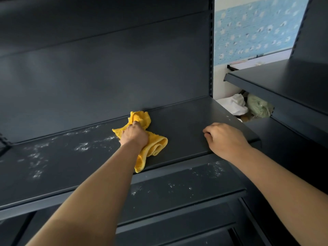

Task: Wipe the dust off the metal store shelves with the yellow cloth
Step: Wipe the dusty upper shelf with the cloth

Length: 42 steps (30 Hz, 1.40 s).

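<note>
Two hands: left hand [134, 136] is clamped on yellow cloth [156, 146]; right hand [225, 139] is rested on shelf [186, 121], fingers loosely curled. Dust [81, 146] could be swept onto lower shelf [177, 190].

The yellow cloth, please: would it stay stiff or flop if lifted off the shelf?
Likely floppy: the cloth lies bunched in soft folds under the left hand. Probably light too, as one end curls loosely near the shelf edge.
</note>
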Tool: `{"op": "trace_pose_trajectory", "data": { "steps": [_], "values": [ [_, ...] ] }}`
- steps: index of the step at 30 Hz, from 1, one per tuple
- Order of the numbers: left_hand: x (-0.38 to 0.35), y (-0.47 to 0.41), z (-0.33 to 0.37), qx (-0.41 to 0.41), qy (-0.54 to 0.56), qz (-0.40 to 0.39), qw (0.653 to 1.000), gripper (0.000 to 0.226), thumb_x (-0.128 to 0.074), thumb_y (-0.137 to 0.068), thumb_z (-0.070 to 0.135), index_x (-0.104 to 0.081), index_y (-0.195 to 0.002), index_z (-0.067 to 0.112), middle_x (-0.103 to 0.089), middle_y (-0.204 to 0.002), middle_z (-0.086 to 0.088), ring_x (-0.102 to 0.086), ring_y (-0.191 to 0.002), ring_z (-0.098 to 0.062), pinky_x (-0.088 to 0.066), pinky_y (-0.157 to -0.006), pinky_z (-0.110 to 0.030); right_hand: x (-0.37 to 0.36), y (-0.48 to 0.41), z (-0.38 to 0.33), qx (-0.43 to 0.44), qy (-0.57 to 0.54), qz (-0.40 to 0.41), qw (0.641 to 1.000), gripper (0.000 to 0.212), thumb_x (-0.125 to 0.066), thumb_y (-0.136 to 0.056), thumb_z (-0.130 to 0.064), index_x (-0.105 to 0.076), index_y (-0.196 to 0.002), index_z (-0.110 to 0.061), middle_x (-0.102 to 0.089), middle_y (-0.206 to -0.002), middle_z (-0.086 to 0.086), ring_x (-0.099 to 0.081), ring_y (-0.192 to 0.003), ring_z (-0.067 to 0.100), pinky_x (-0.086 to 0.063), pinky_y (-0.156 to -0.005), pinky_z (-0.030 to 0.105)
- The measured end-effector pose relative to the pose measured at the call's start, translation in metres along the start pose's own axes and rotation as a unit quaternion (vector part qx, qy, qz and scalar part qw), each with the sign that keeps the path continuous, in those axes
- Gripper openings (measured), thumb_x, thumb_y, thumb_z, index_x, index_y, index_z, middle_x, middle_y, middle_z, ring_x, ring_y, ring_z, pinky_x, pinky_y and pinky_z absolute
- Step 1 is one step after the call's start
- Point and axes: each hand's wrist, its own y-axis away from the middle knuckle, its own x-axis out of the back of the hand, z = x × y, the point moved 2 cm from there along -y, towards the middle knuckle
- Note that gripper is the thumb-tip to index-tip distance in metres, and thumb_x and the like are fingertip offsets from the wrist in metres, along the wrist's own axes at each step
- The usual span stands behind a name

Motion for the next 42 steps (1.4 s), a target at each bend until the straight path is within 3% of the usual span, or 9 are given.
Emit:
{"op": "trace_pose_trajectory", "data": {
  "steps": [2,11,17,23,28,31,35,39,42],
  "values": [
    [-0.001,0.009,0.008,-0.014,-0.005,-0.003,1.0,0.041,-0.034,-0.091,0.017,-0.041,-0.131,0.01,-0.053,-0.128,-0.013,-0.05,-0.116,-0.036,-0.044,-0.084,-0.044,0.003,0.007,0.005,-0.004,0.001,0.001,1.0,0.026,-0.045,-0.095,-0.026,-0.067,-0.108,-0.024,-0.063,-0.109,-0.003,-0.06,-0.099,0.021,-0.054,-0.073,0.036],
    [-0.012,0.048,0.072,-0.081,0.019,-0.019,0.996,0.044,-0.033,-0.09,0.015,-0.038,-0.134,0.015,-0.05,-0.13,-0.011,-0.051,-0.114,-0.036,-0.044,-0.085,-0.043,0.02,0.038,0.03,-0.01,0.004,0.015,1.0,0.028,-0.047,-0.093,-0.022,-0.067,-0.111,-0.026,-0.065,-0.11,-0.002,-0.061,-0.1,0.023,-0.053,-0.076,0.037],
    [-0.023,0.068,0.116,-0.133,0.043,-0.046,0.989,0.049,-0.035,-0.092,0.019,-0.033,-0.141,0.021,-0.045,-0.14,-0.008,-0.05,-0.118,-0.035,-0.046,-0.088,-0.044,0.031,0.059,0.054,-0.022,0.02,0.032,0.999,0.024,-0.05,-0.091,-0.022,-0.069,-0.105,-0.027,-0.066,-0.103,-0.001,-0.062,-0.093,0.023,-0.047,-0.068,0.032],
    [-0.03,0.082,0.16,-0.178,0.051,-0.071,0.98,0.048,-0.037,-0.093,0.017,-0.033,-0.14,0.021,-0.044,-0.14,-0.007,-0.052,-0.114,-0.034,-0.047,-0.078,-0.041,0.039,0.073,0.071,-0.041,0.014,0.039,0.998,0.027,-0.048,-0.092,-0.02,-0.067,-0.11,-0.026,-0.066,-0.108,-0.001,-0.061,-0.097,0.022,-0.048,-0.07,0.032],
    [-0.036,0.098,0.196,-0.257,0.068,-0.103,0.958,0.054,-0.037,-0.092,0.016,-0.029,-0.144,0.028,-0.039,-0.145,-0.005,-0.05,-0.118,-0.034,-0.043,-0.076,-0.037,0.044,0.08,0.084,-0.065,0.021,0.049,0.996,0.033,-0.049,-0.091,-0.012,-0.064,-0.118,-0.025,-0.065,-0.115,0.0,-0.062,-0.099,0.024,-0.05,-0.071,0.034],
    [-0.041,0.107,0.208,-0.325,0.077,-0.104,0.937,0.057,-0.038,-0.091,0.018,-0.028,-0.144,0.035,-0.036,-0.148,-0.003,-0.045,-0.124,-0.033,-0.043,-0.085,-0.038,0.043,0.079,0.091,-0.077,0.035,0.047,0.995,0.035,-0.05,-0.09,-0.013,-0.062,-0.12,-0.027,-0.065,-0.113,0.001,-0.062,-0.099,0.024,-0.045,-0.067,0.03],
    [-0.044,0.099,0.212,-0.361,0.071,-0.077,0.927,0.049,-0.037,-0.093,0.019,-0.036,-0.14,0.033,-0.048,-0.137,-0.005,-0.048,-0.119,-0.034,-0.039,-0.1,-0.044,0.04,0.07,0.095,-0.084,0.036,0.056,0.994,0.033,-0.049,-0.091,-0.015,-0.062,-0.119,-0.026,-0.066,-0.109,0.002,-0.062,-0.095,0.024,-0.041,-0.063,0.029],
    [-0.044,0.075,0.216,-0.337,0.07,-0.08,0.936,0.04,-0.038,-0.092,0.015,-0.044,-0.131,0.024,-0.061,-0.114,-0.008,-0.055,-0.105,-0.032,-0.038,-0.102,-0.044,0.035,0.052,0.089,-0.081,0.026,0.054,0.995,0.029,-0.049,-0.09,-0.014,-0.063,-0.114,-0.024,-0.066,-0.106,0.003,-0.062,-0.096,0.025,-0.047,-0.066,0.032],
    [-0.046,0.051,0.22,-0.311,0.064,-0.089,0.944,0.037,-0.039,-0.093,0.015,-0.045,-0.129,0.021,-0.062,-0.112,-0.009,-0.056,-0.106,-0.031,-0.039,-0.101,-0.043,0.03,0.037,0.085,-0.089,0.02,0.053,0.994,0.029,-0.049,-0.089,-0.013,-0.064,-0.112,-0.022,-0.066,-0.107,0.004,-0.063,-0.096,0.026,-0.05,-0.069,0.036]
  ]
}}
